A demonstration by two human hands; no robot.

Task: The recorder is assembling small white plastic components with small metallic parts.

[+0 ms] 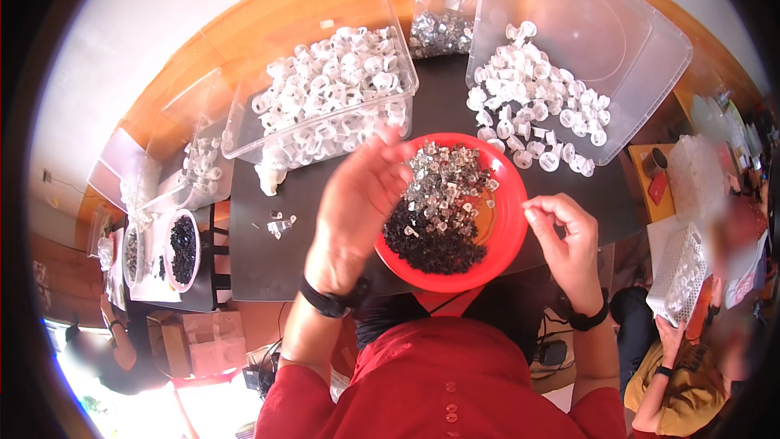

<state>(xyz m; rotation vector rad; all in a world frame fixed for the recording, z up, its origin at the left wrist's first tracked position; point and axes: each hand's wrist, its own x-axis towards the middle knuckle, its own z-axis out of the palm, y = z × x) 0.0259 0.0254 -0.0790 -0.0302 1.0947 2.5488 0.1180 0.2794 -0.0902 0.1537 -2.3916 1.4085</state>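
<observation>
A red round plate (510,232) sits at the near edge of the dark table, heaped with small shiny metal clips (447,175) at the back and small black parts (435,248) at the front. My left hand (366,187) is over the plate's left edge, palm turned inward, fingers stretched out and slightly blurred; nothing shows in it. At the right rim, my right hand (565,240) has thumb and index finger brought together. What is between those fingertips, if anything, is too small to tell.
Behind the plate stand a clear bin (236,142) full of white ring-shaped parts and a tipped clear bin (650,49) spilling white parts (528,97). A bag of metal pieces (439,32) lies between them. Loose scraps (280,226) lie left. Other people work at both sides.
</observation>
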